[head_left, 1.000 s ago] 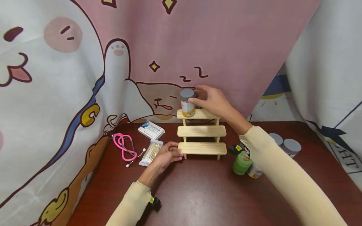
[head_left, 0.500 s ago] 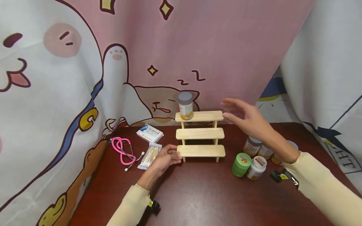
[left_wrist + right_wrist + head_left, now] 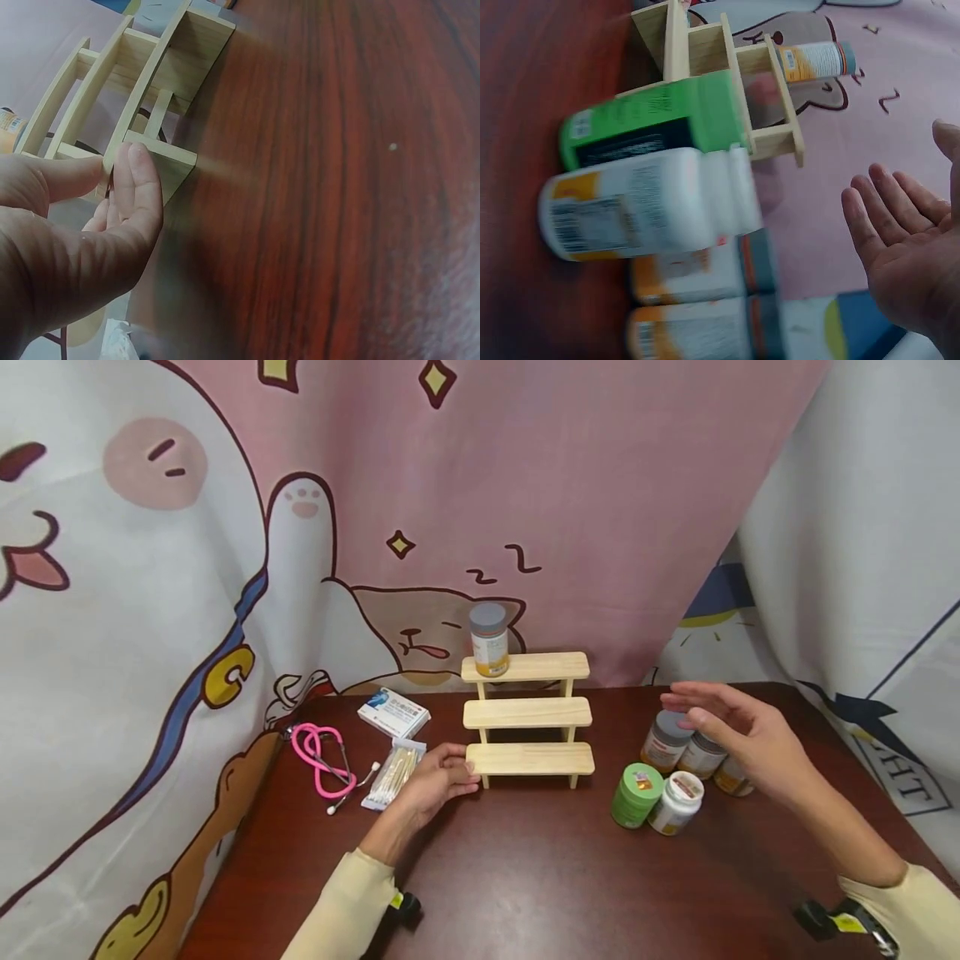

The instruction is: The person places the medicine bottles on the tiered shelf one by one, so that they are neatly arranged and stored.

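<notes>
A three-tier wooden display shelf [image 3: 528, 713] stands on the table, a grey-capped pill bottle [image 3: 490, 642] upright at the left end of its top step. My left hand [image 3: 438, 778] pinches the left end of the lowest step; the left wrist view has the thumb above and the fingers [image 3: 139, 184] below that board. At the right, my right hand [image 3: 750, 739] holds nothing and hovers over several grey-capped bottles [image 3: 666, 743], partly covering them. Its fingers [image 3: 885, 202] are spread and slightly bent. In front of those stand a green bottle [image 3: 637, 797] and a white bottle [image 3: 677, 804].
Left of the shelf lie a pink stethoscope [image 3: 322, 760], a white medicine box [image 3: 393, 712] and a pack of cotton swabs [image 3: 395, 772]. A printed cloth [image 3: 600, 510] hangs close behind the shelf, along the back of the dark red table [image 3: 525, 877].
My right hand has left the grey-capped bottle on the top step and moved right and down to the bottles at the right. The left hand still holds the lowest step.
</notes>
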{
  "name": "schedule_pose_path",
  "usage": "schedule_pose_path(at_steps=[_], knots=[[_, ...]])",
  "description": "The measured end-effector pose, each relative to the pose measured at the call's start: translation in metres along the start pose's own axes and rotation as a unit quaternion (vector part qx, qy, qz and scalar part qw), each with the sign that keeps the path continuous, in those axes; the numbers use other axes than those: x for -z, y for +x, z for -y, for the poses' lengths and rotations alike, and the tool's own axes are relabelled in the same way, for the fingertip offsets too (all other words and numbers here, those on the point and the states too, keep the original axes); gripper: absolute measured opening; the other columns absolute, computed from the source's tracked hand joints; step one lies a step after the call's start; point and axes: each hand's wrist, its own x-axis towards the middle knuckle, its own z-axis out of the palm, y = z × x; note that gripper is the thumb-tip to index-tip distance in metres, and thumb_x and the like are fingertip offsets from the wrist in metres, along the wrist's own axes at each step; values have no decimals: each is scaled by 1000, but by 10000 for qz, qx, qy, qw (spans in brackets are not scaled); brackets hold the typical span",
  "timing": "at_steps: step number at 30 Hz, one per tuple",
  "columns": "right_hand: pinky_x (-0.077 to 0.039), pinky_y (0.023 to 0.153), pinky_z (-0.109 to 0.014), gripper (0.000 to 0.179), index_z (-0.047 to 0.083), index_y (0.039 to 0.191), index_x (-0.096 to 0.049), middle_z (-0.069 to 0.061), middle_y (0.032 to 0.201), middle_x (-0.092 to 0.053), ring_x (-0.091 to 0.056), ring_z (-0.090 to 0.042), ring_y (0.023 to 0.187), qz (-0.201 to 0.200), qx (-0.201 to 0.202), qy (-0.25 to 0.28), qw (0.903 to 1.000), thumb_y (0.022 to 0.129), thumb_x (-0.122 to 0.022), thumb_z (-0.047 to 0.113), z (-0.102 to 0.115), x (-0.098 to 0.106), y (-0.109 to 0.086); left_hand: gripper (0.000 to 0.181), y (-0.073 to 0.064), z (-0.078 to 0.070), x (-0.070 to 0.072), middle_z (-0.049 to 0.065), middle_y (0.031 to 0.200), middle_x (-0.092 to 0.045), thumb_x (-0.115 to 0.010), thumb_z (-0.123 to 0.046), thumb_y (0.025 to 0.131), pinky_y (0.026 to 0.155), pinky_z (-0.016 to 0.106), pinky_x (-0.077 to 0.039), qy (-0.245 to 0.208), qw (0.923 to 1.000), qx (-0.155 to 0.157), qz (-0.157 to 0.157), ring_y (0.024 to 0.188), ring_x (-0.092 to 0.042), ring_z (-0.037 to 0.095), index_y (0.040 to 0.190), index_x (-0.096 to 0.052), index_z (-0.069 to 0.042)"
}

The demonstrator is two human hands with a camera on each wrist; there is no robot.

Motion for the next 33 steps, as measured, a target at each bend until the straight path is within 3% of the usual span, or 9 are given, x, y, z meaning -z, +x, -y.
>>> schedule_pose_path(at_steps=[6,11,14,25,29,33], knots=[[-59,85,-14,46,11,154,-52,16,137,-71,-70,5,114,86,-398,229,9989,108,-58,9,-26,-1,-33,38,-1,-3,0,9,104,-59,-55,4,103,86,29,-65,-93,9999,-3,64,92,-71,19,138,-43,9],[-59,85,-13,47,8,154,-50,13,137,-72,-68,7,118,117,-656,441,9968,108,-59,9,-37,-6,-50,39,-2,-5,0,9,104,-59,-56,4,102,86,29,-65,-90,9999,-17,100,92,-72,18,139,-43,9],[-55,93,-8,46,7,153,-50,9,138,-72,-67,7,121,130,-698,563,9959,108,-58,8,-45,-9,-57,39,-2,-4,1,9,104,-59,-55,4,103,86,30,-65,-87,9999,-4,126,91,-72,18,139,-42,9],[-53,92,-8,53,7,159,-43,18,147,-62,-62,10,124,606,-1036,868,9890,108,-59,12,-71,-23,-72,38,2,-1,1,9,105,-60,-55,3,103,88,31,-65,-175,9997,69,165,93,-71,19,139,-43,7],[-52,92,-8,54,6,160,-41,24,144,-60,-60,12,125,705,-1067,1089,9858,108,-57,7,-79,-27,-76,38,3,0,1,8,104,-60,-55,3,104,87,31,-65,-193,9996,96,157,92,-71,18,139,-43,6],[-53,93,-8,56,5,159,-41,20,145,-62,-60,10,127,634,-979,1399,9833,106,-58,0,-86,-33,-77,37,3,1,2,7,104,-60,-55,3,103,86,30,-65,-182,9997,83,115,91,-71,18,138,-43,6]])
